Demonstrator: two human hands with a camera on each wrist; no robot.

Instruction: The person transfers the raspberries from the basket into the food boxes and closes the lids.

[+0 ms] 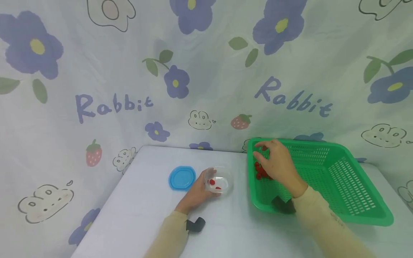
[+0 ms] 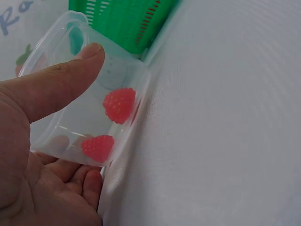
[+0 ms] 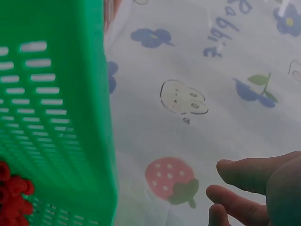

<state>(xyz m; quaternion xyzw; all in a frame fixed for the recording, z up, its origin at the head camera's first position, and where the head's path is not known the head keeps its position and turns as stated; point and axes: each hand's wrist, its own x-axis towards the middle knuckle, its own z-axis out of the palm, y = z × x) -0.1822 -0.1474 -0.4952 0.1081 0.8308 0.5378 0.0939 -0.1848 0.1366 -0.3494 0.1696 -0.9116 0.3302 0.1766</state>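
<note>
My left hand (image 1: 197,191) grips a clear plastic container (image 2: 84,113) around its side, thumb on the near wall and fingers beneath it. Two red raspberries (image 2: 120,105) lie inside the container, visible through its wall. Over the left end of a green basket (image 1: 353,170) is my right hand (image 1: 280,166), its thumb and fingers apart with nothing between them. Below that hand, a small heap of red raspberries (image 1: 260,171) sits in the basket's left part, partly covered by the hand in the head view.
A blue lid (image 1: 182,178) lies on the white tabletop (image 1: 138,211) left of the container. Behind the table hangs a patterned cloth (image 1: 206,79). The basket's raised wall (image 3: 89,117) stands between the raspberries and the container side of the table.
</note>
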